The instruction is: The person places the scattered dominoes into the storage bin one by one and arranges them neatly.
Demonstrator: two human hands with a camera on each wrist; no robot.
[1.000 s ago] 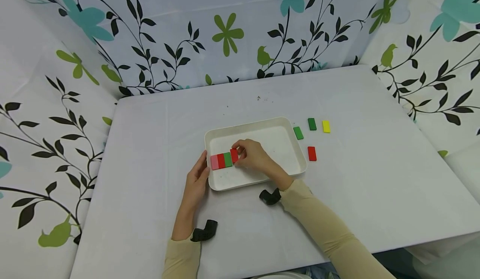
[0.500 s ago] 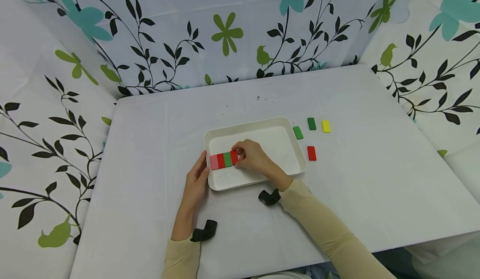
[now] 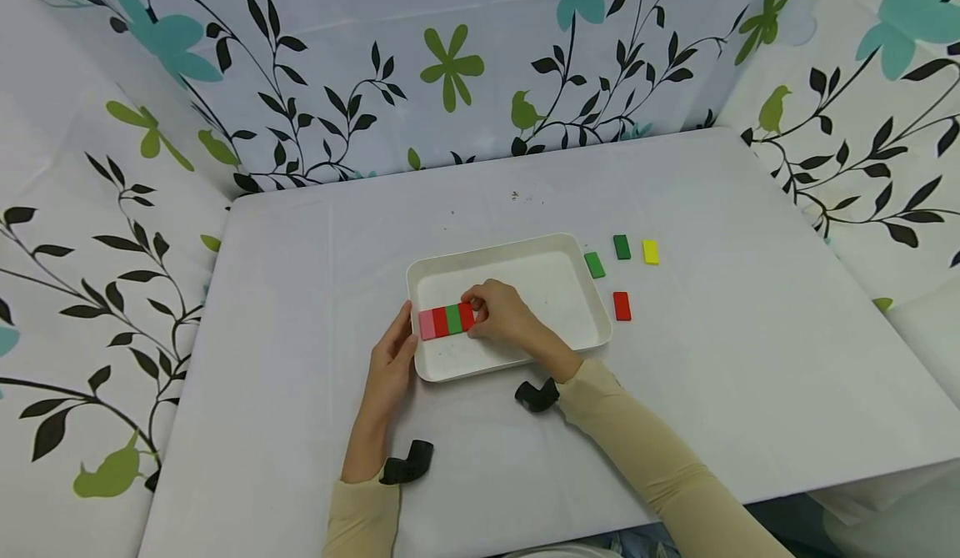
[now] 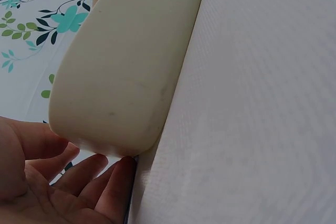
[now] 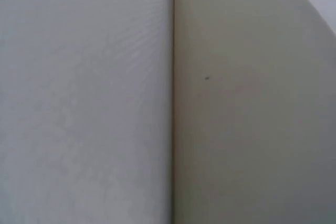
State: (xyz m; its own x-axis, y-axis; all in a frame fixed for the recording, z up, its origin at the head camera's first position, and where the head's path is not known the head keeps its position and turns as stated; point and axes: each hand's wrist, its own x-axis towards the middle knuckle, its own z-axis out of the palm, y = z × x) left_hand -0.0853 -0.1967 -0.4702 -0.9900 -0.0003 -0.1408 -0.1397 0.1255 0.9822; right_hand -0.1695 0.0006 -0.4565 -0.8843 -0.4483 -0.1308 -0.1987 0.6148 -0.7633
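A white tray [image 3: 525, 358] lies on the table. Along its left part runs a row of flat blocks: a pink block [image 3: 427, 325], a red block [image 3: 440, 322], a green block [image 3: 453, 319] and another red block [image 3: 466, 316] at the right end. My right hand [image 3: 504, 314] pinches that end red block between thumb and fingers, and it sits against the green one. My left hand [image 3: 392, 359] rests at the tray's left end. In the left wrist view, its fingertips touch the tray's outer wall [image 4: 118, 72]. The right wrist view shows only tray wall and cloth, no hand.
Right of the tray lie a light green block [image 3: 594, 264], a dark green block [image 3: 622, 247], a yellow block [image 3: 650, 252] and a red block [image 3: 622, 306]. A white cloth [image 3: 285, 358] covers the table. Patterned curtains [image 3: 450, 7] surround its back and sides.
The red block in my right hand has shifted slightly toward the near side and now lines up with the row. My left hand stays at the tray's end.
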